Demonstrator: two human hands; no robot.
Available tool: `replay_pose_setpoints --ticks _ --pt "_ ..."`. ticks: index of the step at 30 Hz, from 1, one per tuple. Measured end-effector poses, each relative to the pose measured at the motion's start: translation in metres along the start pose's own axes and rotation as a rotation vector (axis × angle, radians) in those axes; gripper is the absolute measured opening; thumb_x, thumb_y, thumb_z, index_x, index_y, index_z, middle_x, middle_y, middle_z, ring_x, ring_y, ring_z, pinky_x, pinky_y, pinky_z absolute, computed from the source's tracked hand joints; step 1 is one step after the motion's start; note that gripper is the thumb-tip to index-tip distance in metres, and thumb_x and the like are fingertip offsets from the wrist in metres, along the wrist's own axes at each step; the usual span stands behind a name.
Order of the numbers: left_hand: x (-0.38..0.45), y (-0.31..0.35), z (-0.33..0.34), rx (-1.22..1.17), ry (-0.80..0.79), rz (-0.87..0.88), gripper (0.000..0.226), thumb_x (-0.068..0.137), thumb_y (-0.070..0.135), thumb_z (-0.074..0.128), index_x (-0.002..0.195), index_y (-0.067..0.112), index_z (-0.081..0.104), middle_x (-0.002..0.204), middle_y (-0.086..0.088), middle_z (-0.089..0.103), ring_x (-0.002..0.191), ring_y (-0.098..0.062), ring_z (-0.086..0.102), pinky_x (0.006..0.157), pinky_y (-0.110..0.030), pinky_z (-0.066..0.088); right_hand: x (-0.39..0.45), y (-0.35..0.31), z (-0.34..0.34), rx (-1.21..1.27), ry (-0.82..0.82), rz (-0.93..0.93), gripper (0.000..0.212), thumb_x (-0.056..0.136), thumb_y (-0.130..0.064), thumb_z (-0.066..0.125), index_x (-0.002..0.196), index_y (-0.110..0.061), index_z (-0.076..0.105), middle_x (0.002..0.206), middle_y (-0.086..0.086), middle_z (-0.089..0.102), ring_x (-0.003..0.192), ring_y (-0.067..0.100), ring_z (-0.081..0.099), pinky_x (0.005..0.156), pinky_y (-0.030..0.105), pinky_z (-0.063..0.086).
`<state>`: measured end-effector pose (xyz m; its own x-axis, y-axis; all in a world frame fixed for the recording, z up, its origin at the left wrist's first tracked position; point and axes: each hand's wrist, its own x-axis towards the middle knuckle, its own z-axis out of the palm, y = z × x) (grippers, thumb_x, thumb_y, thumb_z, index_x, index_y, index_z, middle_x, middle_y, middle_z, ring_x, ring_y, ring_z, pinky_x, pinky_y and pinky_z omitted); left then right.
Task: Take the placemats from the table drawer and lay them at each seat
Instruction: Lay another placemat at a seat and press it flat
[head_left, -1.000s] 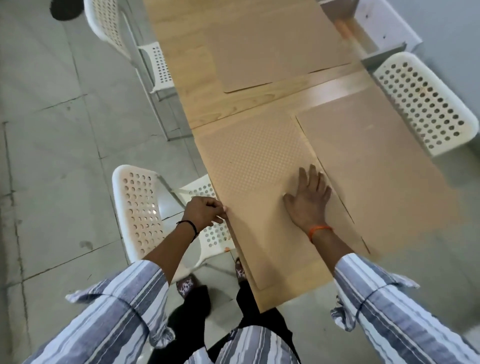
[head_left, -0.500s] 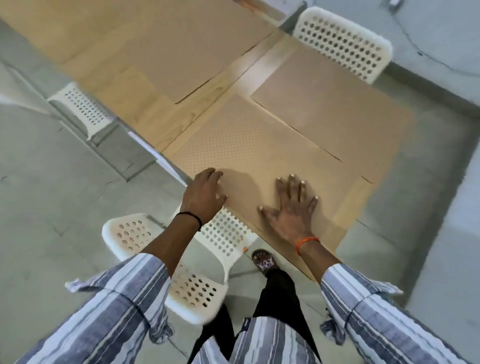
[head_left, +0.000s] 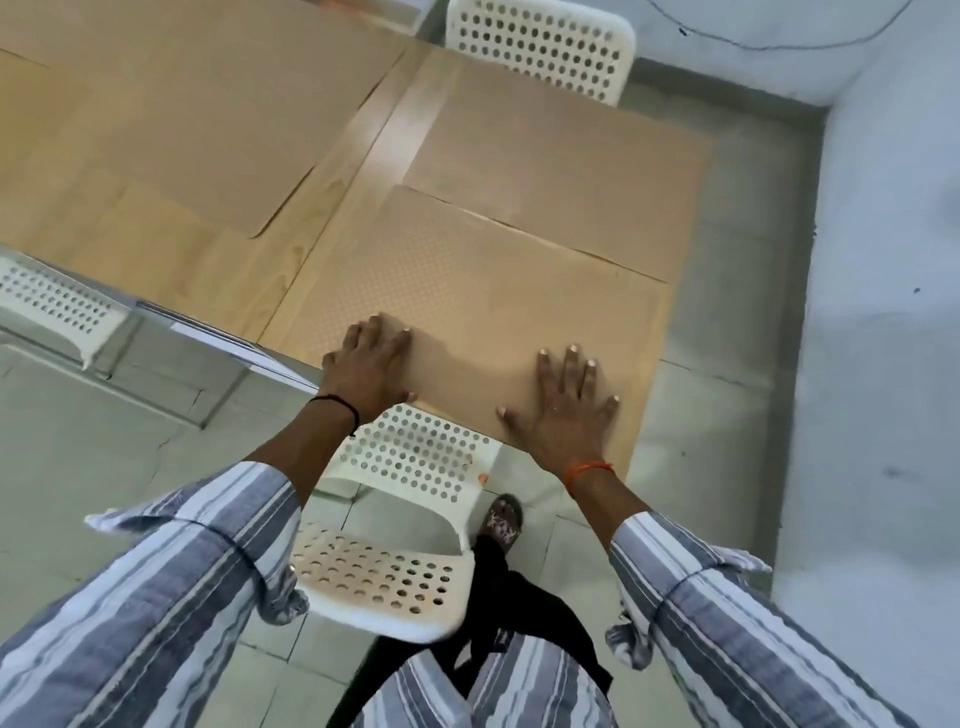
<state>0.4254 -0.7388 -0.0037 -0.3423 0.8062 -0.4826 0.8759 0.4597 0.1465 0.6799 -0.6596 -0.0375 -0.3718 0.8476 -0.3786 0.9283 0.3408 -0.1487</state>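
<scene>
Pressing flat on the near placemat (head_left: 467, 291), both hands lie spread at centre frame. Left hand (head_left: 371, 364) rests at the mat's near-left corner, fingers (head_left: 358, 332) extended, grasping nothing. Right hand (head_left: 563, 410) lies palm-down near the mat's near edge, fingers (head_left: 571, 358) splayed and released. Mat sits on the counter (head_left: 322, 208) in front of a white perforated chair (head_left: 395, 519). 2 more placemats visible: 1 (head_left: 561, 161) touching or slightly overlapping the near mat's far edge, upper right of frame; 1 (head_left: 218, 130) at upper left. Judgement: mat looks thin, light, flexible, dimpled surface likely grippy. Best slid under flat palms, or pinched at a corner or edge overhanging the counter.
</scene>
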Motion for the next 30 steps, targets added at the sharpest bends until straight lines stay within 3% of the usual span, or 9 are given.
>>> replay_pose_setpoints --ticks 6,10,13,18,24,30 --pt "0.001 0.002 -0.005 0.09 0.074 0.037 0.091 0.071 0.058 0.074 0.146 0.03 0.031 0.151 -0.01 0.027 0.135 -0.034 0.029 0.1 -0.057 0.04 0.001 0.009 -0.003 0.002 -0.006 -0.034 0.096 0.081 -0.082 0.032 0.156 -0.033 -0.002 0.165 0.003 -0.014 0.151 0.031 -0.01 0.112 0.07 0.01" --pt "0.01 0.009 -0.013 0.199 0.078 0.086 0.1 0.065 0.062 0.077 0.145 0.025 0.029 0.137 -0.013 0.036 0.122 -0.035 0.038 0.095 -0.051 0.042 0.004 0.016 -0.002 0.003 -0.017 -0.037 0.098 0.079 -0.084 0.033 0.156 -0.036 -0.004 0.165 0.0 -0.015 0.152 0.029 -0.009 0.112 0.07 0.009" --pt "0.015 0.013 -0.015 0.208 0.062 0.122 0.105 0.063 0.059 0.079 0.145 0.019 0.029 0.142 -0.014 0.033 0.129 -0.034 0.034 0.102 -0.051 0.038 0.005 0.021 -0.006 -0.002 -0.026 -0.035 0.098 0.078 -0.084 0.036 0.155 -0.039 -0.005 0.165 -0.002 -0.015 0.152 0.027 -0.009 0.113 0.068 0.01" --pt "0.023 0.015 -0.01 0.182 0.007 0.184 0.115 0.061 0.06 0.08 0.148 0.014 0.021 0.162 -0.009 0.002 0.149 -0.031 0.002 0.117 -0.053 0.019 0.003 0.032 -0.006 0.003 -0.031 -0.013 0.099 0.077 -0.083 0.043 0.154 -0.042 -0.004 0.165 -0.005 -0.013 0.152 0.025 -0.007 0.114 0.066 0.012" --pt "0.022 0.022 -0.008 0.199 0.0 0.251 0.121 0.059 0.062 0.08 0.151 0.018 0.015 0.16 -0.012 0.007 0.145 -0.034 0.013 0.107 -0.055 0.034 -0.005 0.042 -0.005 0.023 -0.027 0.005 0.099 0.077 -0.08 0.048 0.154 -0.042 -0.001 0.165 -0.006 -0.012 0.152 0.025 -0.006 0.115 0.065 0.011" --pt "0.023 0.026 -0.01 0.219 0.01 0.261 0.121 0.056 0.066 0.079 0.15 0.02 0.018 0.156 -0.013 0.013 0.139 -0.036 0.021 0.103 -0.055 0.037 -0.003 0.046 -0.006 0.057 -0.022 -0.001 0.099 0.076 -0.079 0.052 0.154 -0.043 0.002 0.165 -0.007 -0.011 0.152 0.025 -0.006 0.114 0.065 0.009"
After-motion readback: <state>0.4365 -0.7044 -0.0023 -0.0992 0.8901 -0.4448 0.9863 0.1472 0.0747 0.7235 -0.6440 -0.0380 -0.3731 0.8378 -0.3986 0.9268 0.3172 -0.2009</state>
